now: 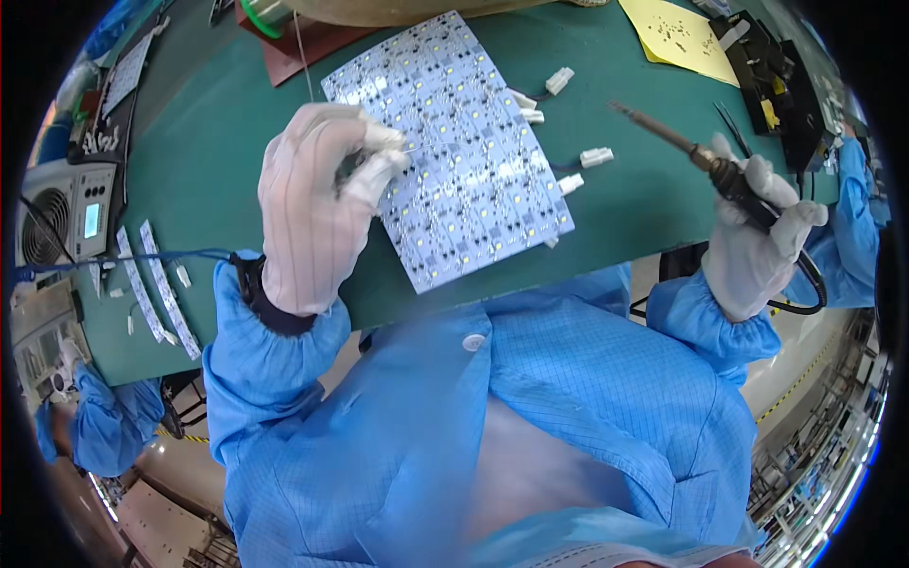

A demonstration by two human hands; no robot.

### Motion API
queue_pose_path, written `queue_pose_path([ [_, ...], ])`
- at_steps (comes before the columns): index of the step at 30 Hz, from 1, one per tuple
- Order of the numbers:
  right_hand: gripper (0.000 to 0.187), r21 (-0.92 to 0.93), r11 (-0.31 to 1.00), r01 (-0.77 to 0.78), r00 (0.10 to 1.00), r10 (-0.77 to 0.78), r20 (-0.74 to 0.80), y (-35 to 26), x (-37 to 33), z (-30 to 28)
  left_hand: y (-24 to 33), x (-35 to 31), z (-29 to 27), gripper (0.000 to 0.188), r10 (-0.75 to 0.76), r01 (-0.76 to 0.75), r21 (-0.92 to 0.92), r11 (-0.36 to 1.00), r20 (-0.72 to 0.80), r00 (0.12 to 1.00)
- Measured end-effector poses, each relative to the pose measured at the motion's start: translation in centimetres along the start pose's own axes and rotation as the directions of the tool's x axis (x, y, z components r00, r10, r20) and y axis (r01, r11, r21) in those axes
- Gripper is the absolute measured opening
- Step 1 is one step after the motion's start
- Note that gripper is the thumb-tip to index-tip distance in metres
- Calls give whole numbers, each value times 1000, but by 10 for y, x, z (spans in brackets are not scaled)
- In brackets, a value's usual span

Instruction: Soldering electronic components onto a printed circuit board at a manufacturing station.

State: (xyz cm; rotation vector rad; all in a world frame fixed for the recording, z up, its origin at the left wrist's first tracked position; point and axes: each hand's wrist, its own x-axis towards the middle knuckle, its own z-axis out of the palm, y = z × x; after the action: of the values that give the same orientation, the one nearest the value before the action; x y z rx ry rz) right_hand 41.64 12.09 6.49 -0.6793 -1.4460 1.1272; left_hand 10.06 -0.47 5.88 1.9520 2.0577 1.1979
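A white LED circuit board (pixel 473 194) lies tilted on the green table mat, dotted with small components. My left hand (pixel 317 204), in a white glove, is above the board's left side, its thumb and fingertips pinched on a thin solder wire (pixel 305 59) that runs down from a spool at the top. A short end of that wire seems to stick out past the fingertips over the board. My gloved right hand (pixel 757 232) grips a soldering iron (pixel 703 159) to the right of the board, its tip pointing up and left, apart from the board. White plug connectors (pixel 596 157) on short leads stick out along the board's right edge.
A green-rimmed wire spool (pixel 265 14) stands at the top. Yellow paper with small bits (pixel 680 40), tweezers (pixel 729 128) and a black stand (pixel 781 80) are at far right. Narrow LED strips (pixel 166 284) and a grey box with a display (pixel 71 213) are at left. Co-workers' sleeves (pixel 114 417) show nearby.
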Motion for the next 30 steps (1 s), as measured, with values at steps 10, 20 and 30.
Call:
queue_pose_path([
  [10,66,-345,934,-91,994,62,-94,-31,-41,29,31,10,9,15,200,-196,96,976,-24,980],
  [20,59,-444,873,-202,979,199,-55,-35,-41,45,19,-3,27,15,204,-196,75,978,-116,972],
  [30,53,-369,912,-182,983,171,-62,-26,-37,46,19,-1,35,20,218,-210,80,974,-106,970],
])
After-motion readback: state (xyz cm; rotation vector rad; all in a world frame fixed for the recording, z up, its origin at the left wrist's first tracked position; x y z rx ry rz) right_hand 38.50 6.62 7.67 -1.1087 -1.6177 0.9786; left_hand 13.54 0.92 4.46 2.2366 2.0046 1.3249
